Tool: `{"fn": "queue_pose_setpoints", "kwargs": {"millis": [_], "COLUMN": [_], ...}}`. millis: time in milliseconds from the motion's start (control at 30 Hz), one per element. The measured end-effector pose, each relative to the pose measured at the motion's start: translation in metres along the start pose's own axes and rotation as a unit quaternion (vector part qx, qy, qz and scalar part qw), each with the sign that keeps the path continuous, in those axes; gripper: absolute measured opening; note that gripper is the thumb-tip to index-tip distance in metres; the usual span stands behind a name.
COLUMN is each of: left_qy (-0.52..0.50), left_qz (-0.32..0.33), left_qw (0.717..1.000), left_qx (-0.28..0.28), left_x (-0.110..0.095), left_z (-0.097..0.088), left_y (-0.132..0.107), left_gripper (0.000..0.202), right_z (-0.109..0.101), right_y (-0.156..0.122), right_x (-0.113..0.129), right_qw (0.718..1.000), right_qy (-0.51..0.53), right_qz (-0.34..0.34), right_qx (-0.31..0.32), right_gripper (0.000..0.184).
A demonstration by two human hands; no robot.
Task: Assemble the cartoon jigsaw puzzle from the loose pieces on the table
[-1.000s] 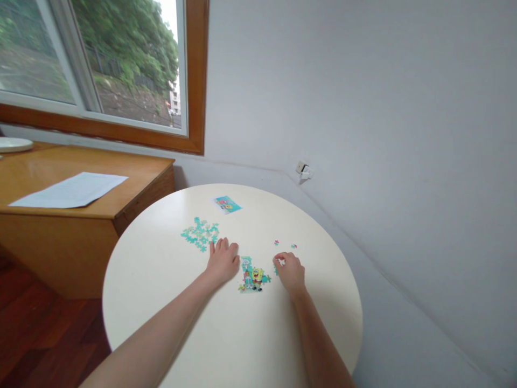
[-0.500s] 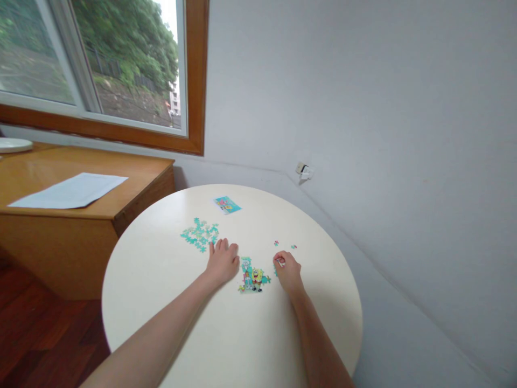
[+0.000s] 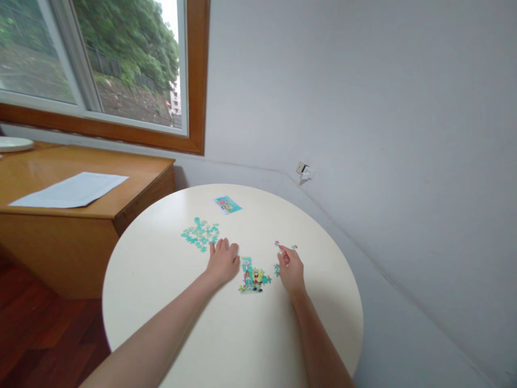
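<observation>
Fingers (image 3: 288,250) of the right hand (image 3: 293,274) are curled beside a far puzzle piece (image 3: 277,243), grip unclear; the left hand (image 3: 223,263) is loosely spread.

Bare left forearm (image 3: 161,322) and bare right forearm (image 3: 320,338), both slender and smooth in outline, each tapering to a narrower wrist. The left hand (image 3: 223,262) and right hand (image 3: 292,271) are likewise bare, with slim fingers; the fingernails appear too small to characterise with certainty.

Homelike room: wooden floor (image 3: 36,337), window (image 3: 129,59), round table (image 3: 238,334).
</observation>
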State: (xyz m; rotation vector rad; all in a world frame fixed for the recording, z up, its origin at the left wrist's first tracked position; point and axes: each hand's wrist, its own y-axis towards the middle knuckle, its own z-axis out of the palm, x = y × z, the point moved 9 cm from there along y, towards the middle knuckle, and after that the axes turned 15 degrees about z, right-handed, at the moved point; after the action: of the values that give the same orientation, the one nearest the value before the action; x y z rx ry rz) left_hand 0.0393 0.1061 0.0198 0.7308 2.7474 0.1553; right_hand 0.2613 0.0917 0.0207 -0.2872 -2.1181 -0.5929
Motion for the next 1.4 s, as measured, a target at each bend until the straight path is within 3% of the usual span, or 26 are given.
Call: {"fn": "queue_pose_setpoints", "kwargs": {"millis": [200,567,900,1200,1400], "left_qy": [0.002,0.002,-0.002,0.001,0.001], "left_qz": [-0.001,0.001,-0.002,0.007,0.010], "left_qw": [1.000,1.000,1.000,1.000,1.000], "left_qx": [-0.002,-0.003,-0.003,-0.009,-0.011], "left_x": [0.000,0.000,0.000,-0.001,-0.002], "left_z": [0.000,0.000,0.000,-0.001,-0.001], "left_y": [0.000,0.000,0.000,0.001,0.001], "left_gripper": [0.033,0.033,0.033,0.032,0.032], "right_z": [0.000,-0.001,-0.004,0.007,0.001], "right_y": [-0.002,-0.003,-0.004,-0.004,-0.005], "right_x": [0.006,0.006,0.010,-0.005,0.004], "right_qw": [0.999,0.997,0.998,0.984,0.988], "right_qy": [0.036,0.065,0.058,0.137,0.135], "right_qz": [0.013,0.031,0.017,0.106,0.070], "right_qx": [0.024,0.006,-0.008,0.047,0.026], "right_gripper": [0.025,0.037,0.034,0.035,0.037]}}
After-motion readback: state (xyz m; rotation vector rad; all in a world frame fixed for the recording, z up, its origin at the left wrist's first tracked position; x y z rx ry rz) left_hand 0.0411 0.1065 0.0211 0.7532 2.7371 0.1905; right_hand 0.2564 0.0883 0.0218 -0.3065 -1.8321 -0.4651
